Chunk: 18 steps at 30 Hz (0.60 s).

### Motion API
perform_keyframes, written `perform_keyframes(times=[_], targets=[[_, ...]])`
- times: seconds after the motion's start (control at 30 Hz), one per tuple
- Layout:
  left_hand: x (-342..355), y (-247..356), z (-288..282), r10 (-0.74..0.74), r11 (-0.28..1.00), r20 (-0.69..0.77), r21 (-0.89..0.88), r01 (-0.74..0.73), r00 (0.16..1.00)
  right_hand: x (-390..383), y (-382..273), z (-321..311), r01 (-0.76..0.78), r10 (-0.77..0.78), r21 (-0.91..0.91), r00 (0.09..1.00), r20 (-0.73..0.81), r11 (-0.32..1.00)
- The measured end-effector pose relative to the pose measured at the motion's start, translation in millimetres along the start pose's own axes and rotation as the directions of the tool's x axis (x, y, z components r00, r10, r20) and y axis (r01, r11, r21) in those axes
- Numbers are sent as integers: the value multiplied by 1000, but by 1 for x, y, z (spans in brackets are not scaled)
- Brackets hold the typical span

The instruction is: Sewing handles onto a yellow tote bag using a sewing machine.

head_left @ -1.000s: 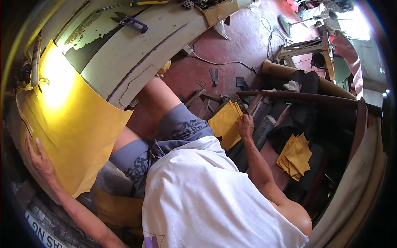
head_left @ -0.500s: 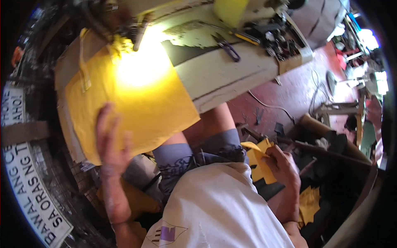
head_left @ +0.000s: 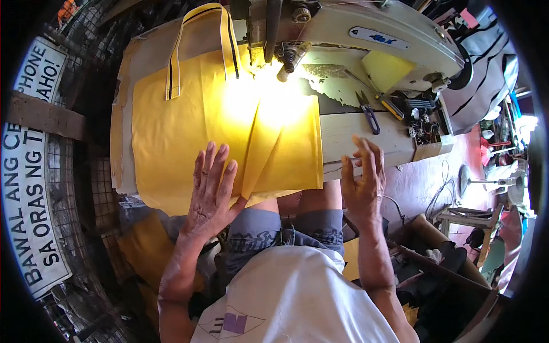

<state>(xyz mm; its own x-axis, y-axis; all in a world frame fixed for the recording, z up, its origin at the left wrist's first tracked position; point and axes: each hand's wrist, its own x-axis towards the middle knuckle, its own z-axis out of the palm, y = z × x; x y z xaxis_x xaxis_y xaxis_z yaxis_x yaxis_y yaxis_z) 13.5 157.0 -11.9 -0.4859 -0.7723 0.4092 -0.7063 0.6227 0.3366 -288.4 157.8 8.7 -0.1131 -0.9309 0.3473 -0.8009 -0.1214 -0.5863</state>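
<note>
A large yellow fabric panel (head_left: 183, 137) lies on the sewing machine table. A second yellow piece (head_left: 289, 148), creased down its length, covers its right part. A yellow strap with a dark stripe (head_left: 227, 43) loops over the panel's far edge. My left hand (head_left: 213, 186) is spread at the near edge of the fabric, its thumb by the crease; whether it presses on the cloth I cannot tell. To the right of the fabric, my right hand (head_left: 366, 180) is raised with bent fingers apart, holding nothing. Bright lamp glare hides the cloth beneath the needle area.
The sewing machine (head_left: 343, 23) spans the far side. Thread snips (head_left: 369, 113), a yellow-handled cutter (head_left: 392, 107) and a tray of small metal parts (head_left: 422, 128) sit at the right. Wire mesh (head_left: 106, 194) stands left. A fan (head_left: 497, 182) is on the floor.
My right hand has come up from the lower right, where it held yellow pieces, and is now empty. A second yellow piece now lies on the panel. The view has shifted.
</note>
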Motion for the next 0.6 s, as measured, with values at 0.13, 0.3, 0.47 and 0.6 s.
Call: perform_keyframes(times=[0.13, 0.3, 0.47, 0.6], targets=[[26, 0, -11, -15, 997, 91, -73, 22, 996, 6, 9, -4, 465, -406, -67, 826, 390, 883], [51, 0, -15, 141, 989, 184, -68, -131, 973, 13, 19, 5, 563, -544, 42, 774, 324, 826], [61, -13, -33, 55, 994, 233, 75, -75, 971, 31, 20, -1, 492, -546, 248, 799, 252, 835], [55, -22, -22, -63, 994, 130, -81, 74, 990, 51, 25, -1, 383, -489, 340, 812, 319, 859]])
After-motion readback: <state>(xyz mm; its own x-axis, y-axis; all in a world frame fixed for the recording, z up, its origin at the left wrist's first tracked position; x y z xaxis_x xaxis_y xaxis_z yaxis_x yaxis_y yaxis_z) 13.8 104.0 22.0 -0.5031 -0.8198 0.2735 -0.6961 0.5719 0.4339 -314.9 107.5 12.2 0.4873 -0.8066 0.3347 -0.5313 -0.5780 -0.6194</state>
